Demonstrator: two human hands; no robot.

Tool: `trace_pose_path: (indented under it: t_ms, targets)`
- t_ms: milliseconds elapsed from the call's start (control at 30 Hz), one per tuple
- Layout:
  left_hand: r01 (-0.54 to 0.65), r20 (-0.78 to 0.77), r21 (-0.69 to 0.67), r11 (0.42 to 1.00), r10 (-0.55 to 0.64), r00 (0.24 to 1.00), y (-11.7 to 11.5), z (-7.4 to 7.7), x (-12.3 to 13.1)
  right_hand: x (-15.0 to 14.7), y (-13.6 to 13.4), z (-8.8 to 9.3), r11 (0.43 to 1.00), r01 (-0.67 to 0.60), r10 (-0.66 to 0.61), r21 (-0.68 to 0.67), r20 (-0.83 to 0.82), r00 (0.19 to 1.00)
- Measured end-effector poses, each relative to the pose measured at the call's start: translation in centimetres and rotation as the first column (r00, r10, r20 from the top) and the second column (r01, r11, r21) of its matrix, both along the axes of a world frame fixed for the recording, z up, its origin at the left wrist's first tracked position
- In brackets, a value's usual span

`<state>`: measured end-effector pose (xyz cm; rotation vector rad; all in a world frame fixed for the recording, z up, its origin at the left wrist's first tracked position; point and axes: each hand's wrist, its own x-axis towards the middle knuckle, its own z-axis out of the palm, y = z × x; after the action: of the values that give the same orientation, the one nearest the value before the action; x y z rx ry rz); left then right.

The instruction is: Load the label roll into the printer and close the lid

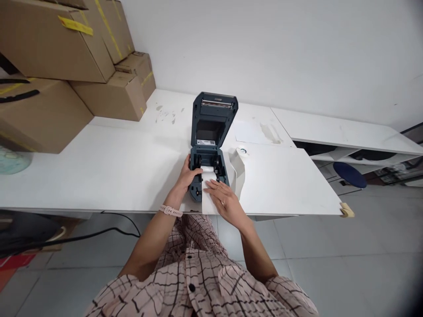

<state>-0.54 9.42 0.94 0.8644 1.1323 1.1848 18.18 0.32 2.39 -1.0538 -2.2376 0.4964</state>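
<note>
A dark label printer (213,119) stands on the white table with its lid raised. A white label roll (207,169) sits inside it, and a strip of label paper (207,193) runs from the roll out over the front toward the table edge. My left hand (185,177) grips the printer's left side, its thumb reaching inward beside the roll; its other fingers are partly hidden. Lying flat with outstretched fingers, my right hand (225,200) rests on the paper strip over the printer's front right.
Cardboard boxes (49,39) are stacked at the left. Right of the printer are a pale angled stand (238,169) and a flat white sheet (247,132). A blue stool (350,174) stands beyond the table's right end. Black cables (99,232) hang under the left side.
</note>
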Motion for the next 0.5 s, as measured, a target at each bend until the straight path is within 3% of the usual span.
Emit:
trace_pose_path:
  t_ms: [233, 300, 400, 433, 500]
  targets:
    - [0.028, -0.029, -0.005, 1.000, -0.028, 0.999, 0.1, 0.5, -0.3, 0.2, -0.3, 0.8, 0.992, -0.019, 0.011, -0.123, -0.072, 0.997]
    - [0.031, -0.053, -0.003, 1.000, -0.031, 0.998, -0.3, 0.8, -0.3, 1.2, -0.5, 2.0, 0.963, -0.130, 0.112, -0.234, -0.091, 0.990]
    - [0.017, -0.099, -0.016, 1.000, -0.018, 0.995, -2.7, 0.9, -0.1, 3.6, 0.2, 4.8, 0.853, -0.373, 0.317, -0.366, -0.203, 0.926]
    - [0.011, -0.107, -0.017, 1.000, -0.012, 0.994, -3.9, 0.7, 0.1, 4.4, 1.1, 5.8, 0.850, -0.388, 0.308, -0.356, -0.261, 0.915]
    - [0.000, -0.123, -0.027, 1.000, -0.003, 0.992, -6.7, 0.3, 0.6, 5.3, 4.1, 7.8, 0.928, -0.252, 0.137, -0.274, -0.378, 0.916]
